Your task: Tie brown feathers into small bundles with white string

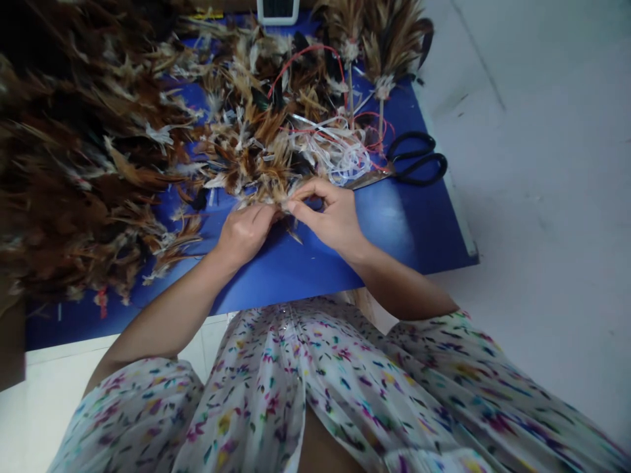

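My left hand (pixel 248 231) and my right hand (pixel 329 213) meet near the front of the blue table, both closed in a pinch on a small bunch of feathers (pixel 276 190). Brown and tan plumes fan out beyond my fingertips, and their base is mostly hidden by the fingers. Just past my right hand lies a tangle of white plastic strips (pixel 335 150). Black-handled scissors (pixel 419 157) rest to the right, their blades pointing toward the strips. Loose feathers (pixel 221 148) lie directly ahead of my left hand.
A large heap of brown feathers (pixel 73 151) covers the left of the blue table (pixel 290 279). Two feather dusters (pixel 382 85) with thin sticks lie at the back right. Red string (pixel 315 47) curves over the feathers. A white-framed object (pixel 277 12) stands at the far edge.
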`<state>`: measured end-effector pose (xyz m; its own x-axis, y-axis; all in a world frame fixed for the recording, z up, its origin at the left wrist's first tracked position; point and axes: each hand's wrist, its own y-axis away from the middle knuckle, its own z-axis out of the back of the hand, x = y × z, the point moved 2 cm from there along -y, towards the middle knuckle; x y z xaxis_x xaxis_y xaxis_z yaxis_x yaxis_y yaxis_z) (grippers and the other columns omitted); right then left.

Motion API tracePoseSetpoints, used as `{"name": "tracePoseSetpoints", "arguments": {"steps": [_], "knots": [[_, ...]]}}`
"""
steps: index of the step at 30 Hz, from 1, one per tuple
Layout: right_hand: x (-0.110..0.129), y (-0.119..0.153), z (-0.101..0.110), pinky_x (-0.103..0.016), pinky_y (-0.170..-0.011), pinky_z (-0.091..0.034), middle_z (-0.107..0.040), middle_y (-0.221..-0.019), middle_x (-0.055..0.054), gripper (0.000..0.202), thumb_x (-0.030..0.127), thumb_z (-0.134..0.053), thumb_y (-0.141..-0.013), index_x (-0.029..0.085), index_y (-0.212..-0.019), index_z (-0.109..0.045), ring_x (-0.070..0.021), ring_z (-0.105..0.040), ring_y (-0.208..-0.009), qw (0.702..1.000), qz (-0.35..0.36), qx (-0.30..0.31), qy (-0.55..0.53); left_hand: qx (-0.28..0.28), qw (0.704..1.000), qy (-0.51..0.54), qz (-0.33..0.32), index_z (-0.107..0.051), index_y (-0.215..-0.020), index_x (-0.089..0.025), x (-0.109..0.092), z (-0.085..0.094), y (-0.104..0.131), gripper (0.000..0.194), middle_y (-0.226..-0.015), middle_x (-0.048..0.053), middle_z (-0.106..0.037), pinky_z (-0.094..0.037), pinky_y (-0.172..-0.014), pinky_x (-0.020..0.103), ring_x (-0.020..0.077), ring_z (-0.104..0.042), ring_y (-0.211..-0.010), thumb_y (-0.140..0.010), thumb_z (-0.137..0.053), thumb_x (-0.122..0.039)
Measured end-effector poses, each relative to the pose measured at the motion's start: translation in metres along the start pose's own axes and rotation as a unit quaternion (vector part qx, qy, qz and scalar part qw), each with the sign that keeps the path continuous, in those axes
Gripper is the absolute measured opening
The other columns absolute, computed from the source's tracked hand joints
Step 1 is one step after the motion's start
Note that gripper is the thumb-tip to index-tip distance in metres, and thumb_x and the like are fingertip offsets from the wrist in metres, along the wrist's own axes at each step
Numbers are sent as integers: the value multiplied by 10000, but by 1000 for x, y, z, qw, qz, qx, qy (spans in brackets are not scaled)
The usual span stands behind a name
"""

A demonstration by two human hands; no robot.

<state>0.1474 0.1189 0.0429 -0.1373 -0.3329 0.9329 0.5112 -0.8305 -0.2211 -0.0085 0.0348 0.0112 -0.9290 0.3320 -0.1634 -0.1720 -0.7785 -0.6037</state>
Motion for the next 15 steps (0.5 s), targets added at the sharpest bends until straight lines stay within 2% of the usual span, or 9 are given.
{"name": "tracePoseSetpoints", "arguments": {"steps": [6, 15], "knots": [[-2, 0, 0, -341, -832, -489, -681, -797, 0, 106, 209, -704, -790, 211, -714, -631, -154, -619, -815, 1000, -1, 1, 5, 2, 999, 32, 33, -684, -901, -168, -1, 0, 0, 254, -700, 50, -681, -452, -606, 290, 155, -642, -628, -1009, -488, -288], [-4, 2, -4, -342, -829, -495, -675, -785, 1, 111, 208, -698, -788, 216, -703, -628, -159, -619, -812, 1000, -5, -11, 28, -11, 1000, -20, 7, -681, -846, -178, -4, 0, -2, 310, -656, 32, -671, -473, -581, 275, 144, -640, -601, -1022, -452, -292]]}}
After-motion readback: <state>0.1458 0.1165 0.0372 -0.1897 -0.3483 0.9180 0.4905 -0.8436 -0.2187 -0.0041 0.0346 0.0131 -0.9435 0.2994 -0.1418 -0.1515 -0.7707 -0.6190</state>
